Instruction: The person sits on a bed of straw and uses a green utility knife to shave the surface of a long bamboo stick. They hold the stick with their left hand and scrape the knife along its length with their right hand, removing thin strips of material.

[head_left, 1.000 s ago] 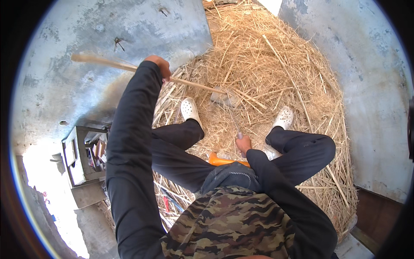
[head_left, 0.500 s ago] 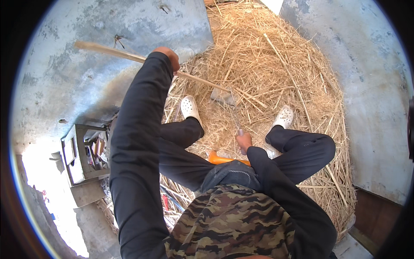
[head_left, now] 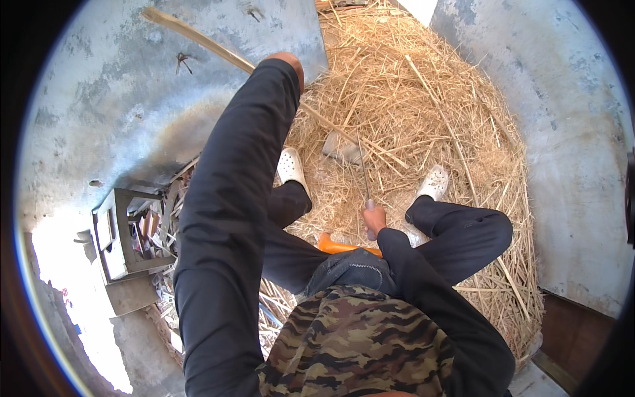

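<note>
My left hand (head_left: 289, 63), stretched far forward, is closed around a long split bamboo strip (head_left: 198, 41). Its thick pale end rises toward the upper left, while the thin lower part slopes down right to a small grey block (head_left: 342, 148) lying in the straw. My sleeve hides part of the strip, and the fingers show only in part. Between my knees, my right hand (head_left: 374, 220) grips the handle of a long thin-bladed knife (head_left: 364, 172). Its blade points away from me, beside the block and close to the strip's lower end.
Straw and bamboo shavings (head_left: 423, 99) cover the ground around my white clogs (head_left: 433, 182). An orange curved object (head_left: 337, 246) sticks out under me. Worn grey walls (head_left: 575, 145) stand on both sides. At the left is a wooden frame (head_left: 135, 231) among clutter.
My left hand has moved forward and to the right. The strip now tilts more steeply, its thick end higher and further right. My right hand and the knife have hardly moved.
</note>
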### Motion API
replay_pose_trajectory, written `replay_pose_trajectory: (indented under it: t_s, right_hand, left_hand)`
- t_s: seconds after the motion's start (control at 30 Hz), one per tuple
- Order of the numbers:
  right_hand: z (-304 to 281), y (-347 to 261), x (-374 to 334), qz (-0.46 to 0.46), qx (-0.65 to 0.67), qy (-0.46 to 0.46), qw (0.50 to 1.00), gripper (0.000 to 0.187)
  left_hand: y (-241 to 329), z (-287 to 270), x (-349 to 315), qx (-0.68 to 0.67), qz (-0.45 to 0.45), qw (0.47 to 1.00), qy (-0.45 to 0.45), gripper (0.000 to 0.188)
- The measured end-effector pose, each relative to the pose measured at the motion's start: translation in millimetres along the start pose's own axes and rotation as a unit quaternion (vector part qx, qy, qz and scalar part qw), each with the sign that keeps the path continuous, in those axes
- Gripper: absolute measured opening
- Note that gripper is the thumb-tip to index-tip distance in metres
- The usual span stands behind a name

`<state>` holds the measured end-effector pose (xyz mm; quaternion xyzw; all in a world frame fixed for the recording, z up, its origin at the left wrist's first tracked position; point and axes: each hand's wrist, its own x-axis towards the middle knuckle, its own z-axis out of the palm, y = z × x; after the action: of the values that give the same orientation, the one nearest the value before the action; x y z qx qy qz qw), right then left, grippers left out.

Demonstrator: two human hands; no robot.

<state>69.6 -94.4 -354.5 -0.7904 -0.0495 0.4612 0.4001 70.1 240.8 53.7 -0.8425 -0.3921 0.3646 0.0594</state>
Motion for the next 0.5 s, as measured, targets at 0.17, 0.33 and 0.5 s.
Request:
replay_pose_trajectory:
  t_s: [0.17, 0.33, 0.5]
  right_hand:
    - [-20.3, -51.0, -14.5, -0.263, -0.007, 0.098, 0.96, 0.02]
    - [-1.6, -18.2, -11.6, -0.255, -0.005, 0.062, 0.965, 0.019]
    - [-13.1, -13.5, -14.3, 0.081, 0.123, -0.11, 0.983, 0.009]
  left_hand:
    - [11.1, -10.5, 11.8, 0.012, 0.046, 0.999, 0.0, 0.03]
    - [8.5, -14.1, 4.2, 0.052, 0.036, 0.998, -0.01, 0.031]
    - [24.5, -26.2, 3.7, 0.072, 0.039, 0.996, 0.028, 0.031]
